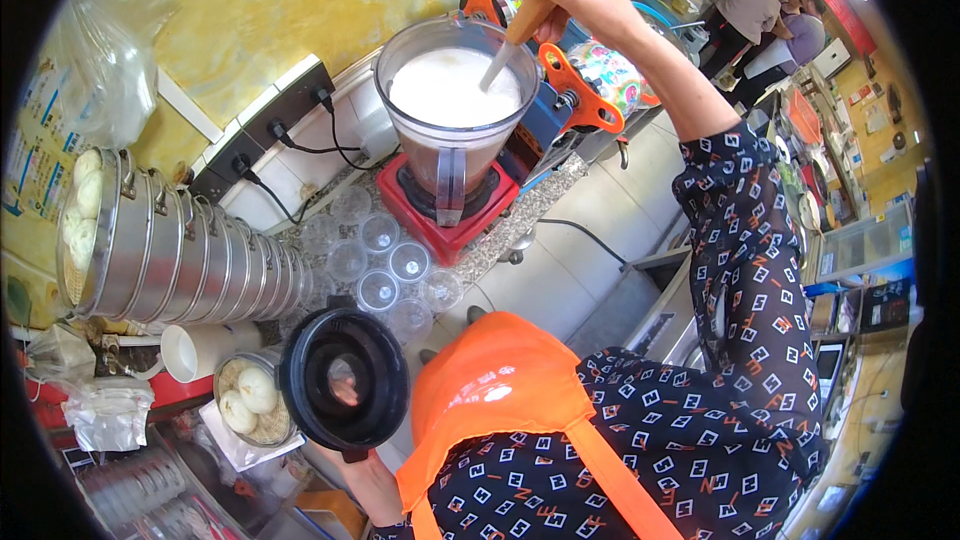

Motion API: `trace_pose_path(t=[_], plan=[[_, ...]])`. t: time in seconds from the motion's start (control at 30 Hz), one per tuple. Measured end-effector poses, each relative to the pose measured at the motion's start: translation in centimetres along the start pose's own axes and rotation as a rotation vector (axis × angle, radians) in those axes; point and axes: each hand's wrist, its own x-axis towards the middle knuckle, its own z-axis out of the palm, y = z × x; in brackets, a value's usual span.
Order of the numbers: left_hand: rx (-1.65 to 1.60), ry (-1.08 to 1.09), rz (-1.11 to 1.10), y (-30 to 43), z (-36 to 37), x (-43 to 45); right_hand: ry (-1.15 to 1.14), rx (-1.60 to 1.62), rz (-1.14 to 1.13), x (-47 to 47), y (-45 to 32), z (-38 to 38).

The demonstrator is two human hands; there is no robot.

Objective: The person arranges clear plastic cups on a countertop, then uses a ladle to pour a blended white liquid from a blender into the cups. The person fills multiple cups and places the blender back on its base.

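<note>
My right hand [577, 0] grips the wooden handle [534, 9] of a utensil whose pale shaft [495, 69] dips into the blender jug [451, 136]. White frothy liquid [442, 90] fills much of the clear jug, over a browner layer. The jug sits on a red blender base [442, 236]. Lower down, my left hand [343, 391] holds a black round lid [386, 360] from beneath. Its fingers show through the lid's central hole; the rest of the hand is mostly hidden. The utensil's working end is hidden in the liquid.
Clear plastic cups [410, 262] stand by the blender base. Stacked metal steamers [195, 247] and a basket of buns [259, 390] are at left. Plugged cables [330, 151] run along the wall. Orange-handled film rolls [607, 82] lie beyond the jug. Two people [787, 37] stand far right.
</note>
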Motion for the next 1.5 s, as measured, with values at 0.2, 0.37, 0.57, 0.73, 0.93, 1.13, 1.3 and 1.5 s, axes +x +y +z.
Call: trace_pose_path(t=[0.2,0.37,0.57,0.73,0.93,1.13,1.3,1.5], plan=[[0.004,0.027,-0.035,0.1,-0.2,-0.9,0.252,-0.224,0.025,0.2,2.2,4.0],[0.011,0.036,-0.057,0.1,-0.2,-0.7,0.398,-0.208,-0.095,0.2,1.7,2.2],[0.016,0.022,-0.071,0.1,0.2,-0.2,0.21,-0.262,0.016,0.1,2.2,3.7],[0.017,0.029,-0.082,0.2,0.2,-0.2,0.384,-0.174,-0.06,-0.1,2.4,2.2],[0.016,0.024,-0.086,0.5,0.1,-0.7,0.337,-0.197,-0.01,-0.3,3.0,2.8],[0.012,0.038,-0.089,0.7,-0.1,-1.3,0.395,-0.198,-0.033,-0.9,2.5,2.2],[0.015,0.038,-0.095,0.8,-0.1,-1.7,0.408,-0.031,0.04,-1.4,3.4,2.8],[0.013,0.039,-0.111,0.8,-0.2,-1.9,0.503,-0.127,0.073,-1.7,3.2,1.8]])
